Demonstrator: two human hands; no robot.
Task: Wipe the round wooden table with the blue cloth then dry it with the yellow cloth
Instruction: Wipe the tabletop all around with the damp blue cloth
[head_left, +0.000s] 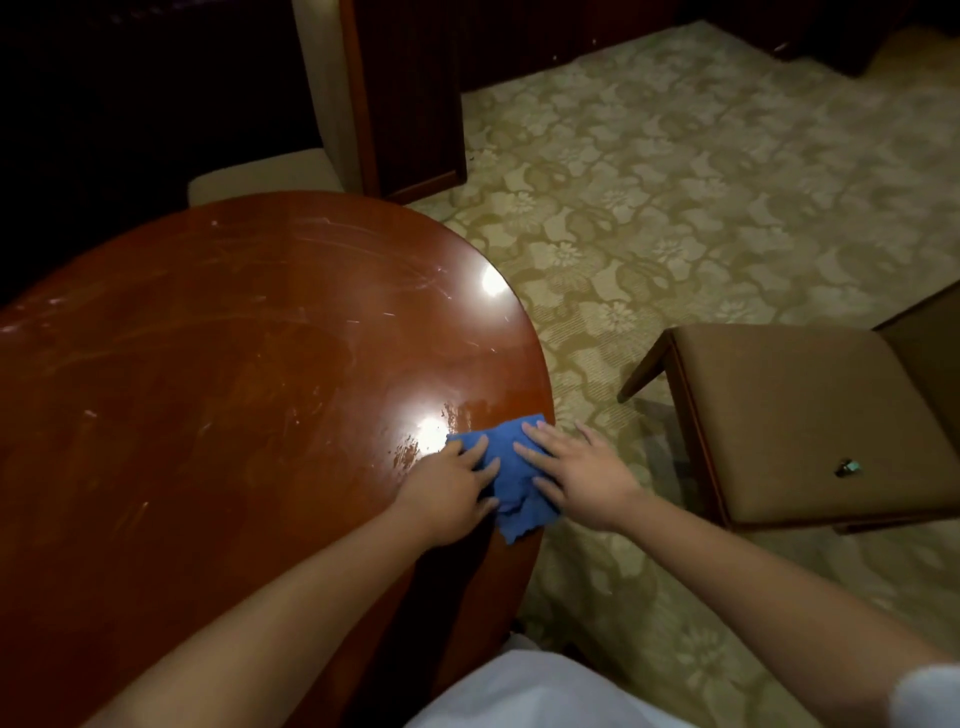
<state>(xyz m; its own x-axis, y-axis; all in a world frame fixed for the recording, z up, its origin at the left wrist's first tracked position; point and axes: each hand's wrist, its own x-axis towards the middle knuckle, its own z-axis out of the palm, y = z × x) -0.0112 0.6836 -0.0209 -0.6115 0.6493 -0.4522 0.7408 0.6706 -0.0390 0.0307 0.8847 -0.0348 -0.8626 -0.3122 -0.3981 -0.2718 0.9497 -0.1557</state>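
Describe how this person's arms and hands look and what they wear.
Both forearms are bare down to the left hand and right hand. No gloves, rings, watch or bracelets show. A white sleeve edge appears near the right elbow, and a white garment below.

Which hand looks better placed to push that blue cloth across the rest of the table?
Probably the left hand: it lies over the table, facing the unwiped surface. The right hand sits at the rim.

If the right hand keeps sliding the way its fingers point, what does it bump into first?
Probably nothing solid: the right hand points past the blue cloth over the round wooden table's edge, toward patterned carpet.
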